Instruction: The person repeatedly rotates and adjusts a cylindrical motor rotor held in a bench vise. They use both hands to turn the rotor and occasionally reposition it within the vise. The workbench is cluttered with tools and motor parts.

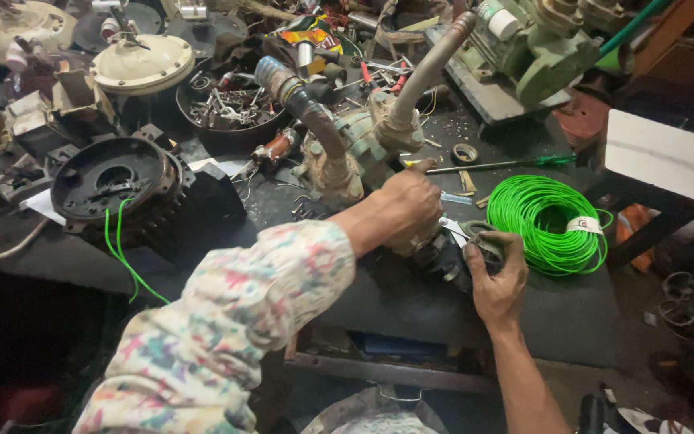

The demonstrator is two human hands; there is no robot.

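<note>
Here, a dark, cluttered desk [572, 313] carries motor parts. Beyond the left hand [408, 205] stands a grimy water pump [347, 153] with two pipes; far out past the left sleeve lies a black stator housing [114, 189]. A green wire coil [552, 225] lies just beside the right hand [496, 277], a screwdriver [500, 165] beyond it. The left hand is clamped over a dark motor part [439, 257]; the right hand grips its near end, fingers curled shut.

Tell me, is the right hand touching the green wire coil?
Apart. The head view shows the right hand gripping a dark motor part, with a strip of dark bench visible between it and the green wire coil.
</note>
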